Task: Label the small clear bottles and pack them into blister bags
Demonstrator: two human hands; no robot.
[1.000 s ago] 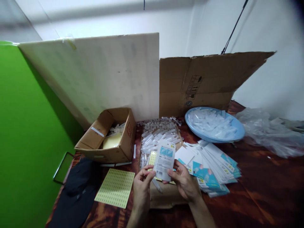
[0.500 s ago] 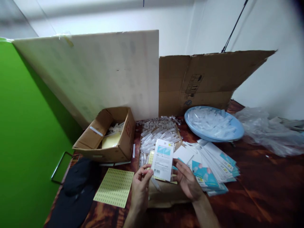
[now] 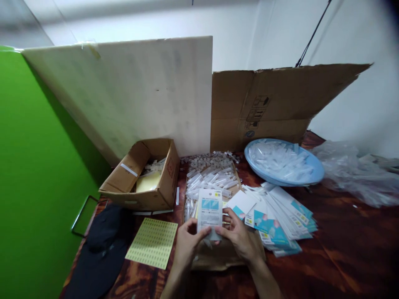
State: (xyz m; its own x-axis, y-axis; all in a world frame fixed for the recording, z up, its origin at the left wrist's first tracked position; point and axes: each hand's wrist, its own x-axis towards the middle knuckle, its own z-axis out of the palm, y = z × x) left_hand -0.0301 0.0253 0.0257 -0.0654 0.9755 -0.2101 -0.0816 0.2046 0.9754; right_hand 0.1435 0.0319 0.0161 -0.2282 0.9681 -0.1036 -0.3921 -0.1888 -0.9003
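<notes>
A white printed card (image 3: 210, 214) with two blue pictures and a small yellow mark stands upright between my hands. My left hand (image 3: 188, 241) pinches its lower left edge, thumb on the front. On the other side my right hand (image 3: 237, 234) grips the lower right edge, its thumb also across the front. Behind the card lie many clear plastic tubes (image 3: 215, 178) on a cardboard tray. Just right of my right hand, a fanned pile of white and teal cards (image 3: 277, 218) covers the table. A yellow sticker sheet (image 3: 152, 243) lies left of my left hand.
An open cardboard box (image 3: 156, 199) stands at the left, beside a black cap (image 3: 102, 245). A blue basin (image 3: 249, 164) full of clear plastic pieces sits at the back right, with crumpled plastic bags (image 3: 352, 174) beyond it. Cardboard panels (image 3: 280, 104) rise behind.
The card has come down slightly and turned straighter. My right hand has closed in on its lower right edge, and both thumbs now press its front. The view has shifted slightly.
</notes>
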